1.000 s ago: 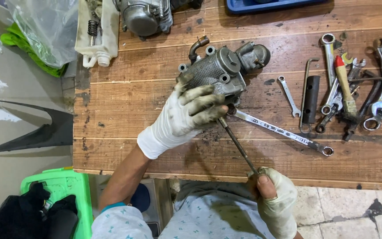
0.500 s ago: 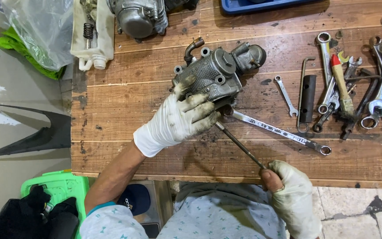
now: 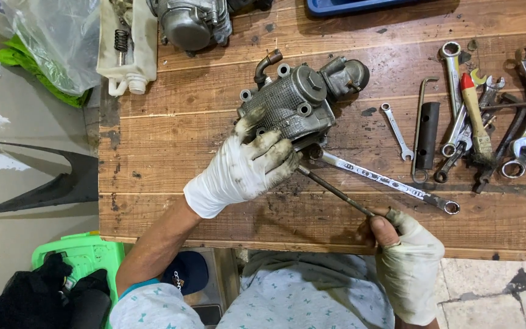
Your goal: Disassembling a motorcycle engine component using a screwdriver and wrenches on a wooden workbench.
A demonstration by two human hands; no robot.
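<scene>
A clear plastic bag (image 3: 56, 42) lies at the far left, off the table's corner, crumpled and see-through, with something bright green showing beneath it. Just right of it, on the far left of the table, stands a cut-open white plastic jug (image 3: 128, 49) holding a dark spring.

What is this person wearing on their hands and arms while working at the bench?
Both hands wear white gloves smeared with dark grease. The left hand has a glove ending at the wrist, with the forearm bare up to a pale patterned sleeve with a teal cuff. The right hand has a looser, grimier glove with the thumb tip poking out through it.
</scene>
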